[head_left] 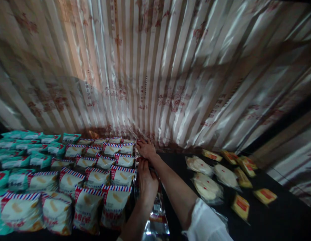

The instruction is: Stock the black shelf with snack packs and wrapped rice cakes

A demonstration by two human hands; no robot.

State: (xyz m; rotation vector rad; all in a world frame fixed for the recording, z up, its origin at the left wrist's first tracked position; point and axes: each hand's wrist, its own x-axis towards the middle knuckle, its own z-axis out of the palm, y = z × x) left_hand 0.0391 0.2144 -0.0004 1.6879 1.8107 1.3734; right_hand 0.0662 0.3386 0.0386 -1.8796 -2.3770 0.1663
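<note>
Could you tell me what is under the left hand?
Shiny silver packaging shows past the edges of the left hand, beside striped bags. What lies directly beneath the palm is covered, so I cannot tell.

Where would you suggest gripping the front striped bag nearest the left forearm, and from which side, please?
Perhaps pinch the bag by its striped top edge, from above: it stands roughly upright, bulging below that edge, with another bag close beside it.
</note>
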